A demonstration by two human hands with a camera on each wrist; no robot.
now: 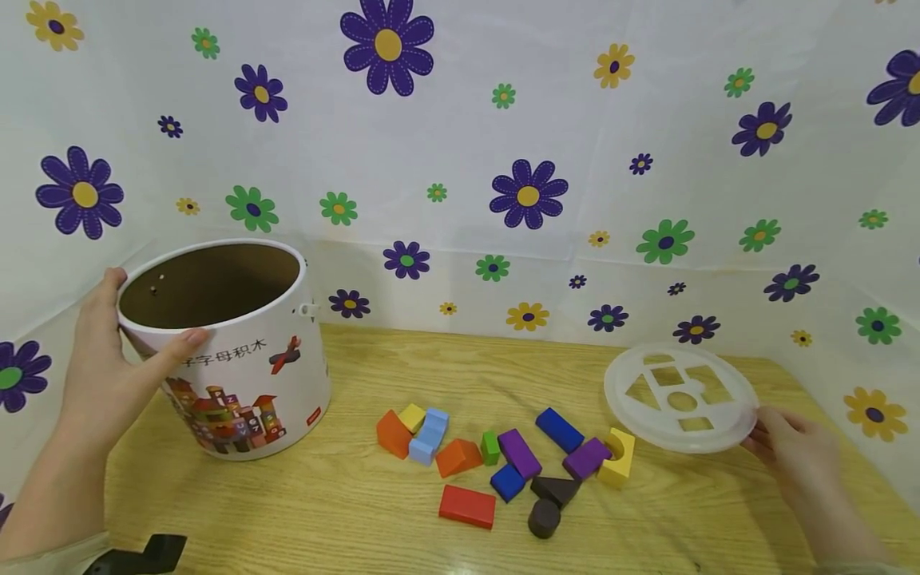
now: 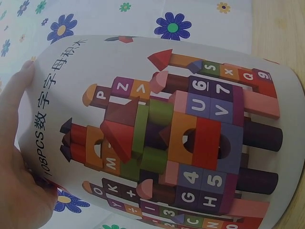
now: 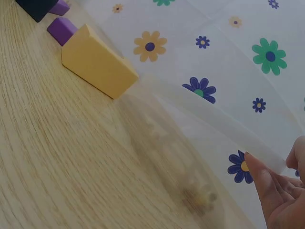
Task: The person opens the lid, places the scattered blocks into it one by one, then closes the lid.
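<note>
At the far left, the left hand [image 1: 118,363] is clamped on the rim of the bucket [image 1: 244,367], thumb over the near edge. The bucket sits just right of that grip, on the table [image 1: 345,531], its mouth uncovered; its floor is out of sight.

Right of the bucket, between the two grips, lie loose blocks: an orange one [image 1: 394,434] nearest the left hand, then a red one [image 1: 467,506], a dark round one [image 1: 544,518] and a notched yellow one [image 1: 616,459], nearest the right hand.

At the far right, the right hand [image 1: 801,451] pinches the edge of the lid [image 1: 711,411] between thumb and fingers. The lid reaches leftward from that pinch, raised over the table, near the yellow block and well apart from the bucket.

The step in hand seems to be handling the lid while steadying the bucket. Moving the lid next would call for a firm pinch and clearance over the yellow block.
</note>
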